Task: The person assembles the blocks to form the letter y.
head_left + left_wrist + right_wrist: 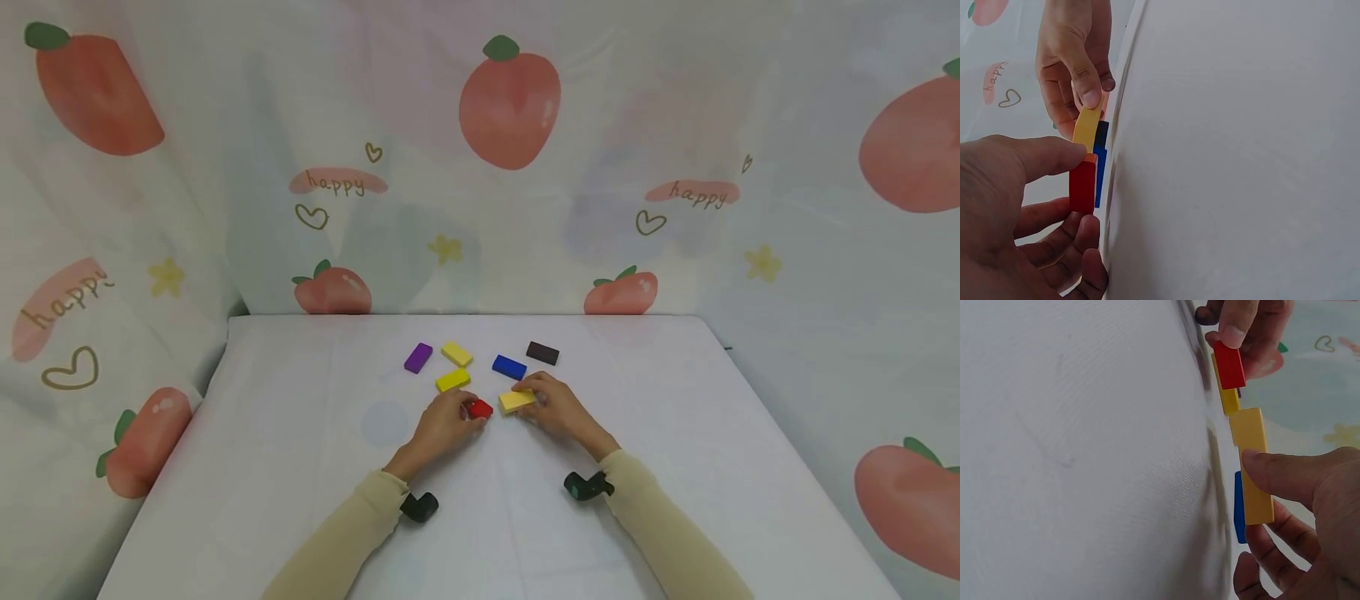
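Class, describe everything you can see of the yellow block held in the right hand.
The yellow block is a flat, rectangular bar, pale warm yellow, with straight edges and plain, smooth-looking faces; whether it is wood or plastic cannot be told. The right hand pinches it between thumb and fingers, leaving one end bare. That end points towards the red block, with a gap between them. Whether it touches the table is unclear.

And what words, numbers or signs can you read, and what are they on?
"happy": pink painted stroke, left on the white printed back cloth.
"happy": matching pink stroke, right on that cloth.
"happ", last letter bent out of shape: tilted pink stroke, white printed left side cloth.
"happy": sideways pink stroke, left wrist view.
Cropped pink patch, right wrist view: too unclear to read.
Small coloured rectangular blocks: no writing I can see.
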